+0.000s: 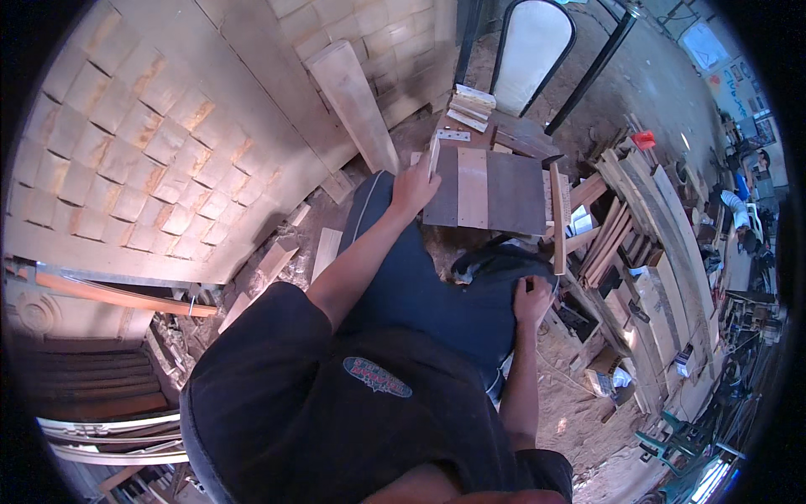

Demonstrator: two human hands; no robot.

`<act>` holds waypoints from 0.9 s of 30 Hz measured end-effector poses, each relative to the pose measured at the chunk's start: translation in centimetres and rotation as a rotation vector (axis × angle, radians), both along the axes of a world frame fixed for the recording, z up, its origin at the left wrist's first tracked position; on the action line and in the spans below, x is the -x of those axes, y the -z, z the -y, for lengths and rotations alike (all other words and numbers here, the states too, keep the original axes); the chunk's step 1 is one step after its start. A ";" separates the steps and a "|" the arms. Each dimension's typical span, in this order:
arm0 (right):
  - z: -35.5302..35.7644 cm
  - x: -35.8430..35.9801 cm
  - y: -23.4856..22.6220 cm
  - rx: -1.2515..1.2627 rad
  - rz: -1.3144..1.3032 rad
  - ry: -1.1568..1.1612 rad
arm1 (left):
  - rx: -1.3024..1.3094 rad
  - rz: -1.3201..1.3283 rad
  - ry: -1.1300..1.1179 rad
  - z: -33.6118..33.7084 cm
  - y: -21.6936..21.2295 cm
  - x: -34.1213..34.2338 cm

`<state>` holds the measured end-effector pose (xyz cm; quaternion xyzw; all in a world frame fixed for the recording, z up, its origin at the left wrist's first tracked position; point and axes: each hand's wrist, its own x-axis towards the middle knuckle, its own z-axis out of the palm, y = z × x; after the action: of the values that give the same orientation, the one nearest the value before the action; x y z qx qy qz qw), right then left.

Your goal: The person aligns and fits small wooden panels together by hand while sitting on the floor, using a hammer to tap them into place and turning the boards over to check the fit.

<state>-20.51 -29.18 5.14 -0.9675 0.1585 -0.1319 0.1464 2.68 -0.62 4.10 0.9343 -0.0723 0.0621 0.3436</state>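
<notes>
A thin wooden strip (434, 156) rises from the fingers of my left hand (413, 191), which is closed on its lower end. That hand is beside the left edge of a low work surface (516, 193), made of dark boards with a pale board across them. My right hand (533, 300) rests by my right thigh, with its fingers curled; whatever it may hold is hidden. Just beyond it, a narrow wooden slat (558, 218) runs along the right side of the work surface. Short wood blocks (472, 107) are stacked at the far end.
Large wooden panels with raised square tiles (143, 151) lean at the left, with a loose plank (353, 105) against them. Scrap wood and long boards (663, 244) are piled at the right. A chair with a white panel (533, 55) stands beyond the work surface.
</notes>
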 end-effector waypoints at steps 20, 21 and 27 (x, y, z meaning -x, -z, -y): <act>0.6 -1.0 1.3 0.030 -0.113 0.033 | -0.066 -0.206 0.029 0.3 0.9 0.5; 0.6 -1.0 1.2 0.053 -0.097 0.029 | -0.066 -0.140 0.025 0.4 1.2 0.7; 0.8 -1.4 1.5 0.061 -0.111 0.035 | -0.104 -0.162 0.006 0.4 2.7 0.3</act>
<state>-19.09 -29.95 3.63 -0.9745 0.1790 -0.0853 0.1055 2.37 -1.07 1.45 0.9525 -0.0503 -0.0186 0.2997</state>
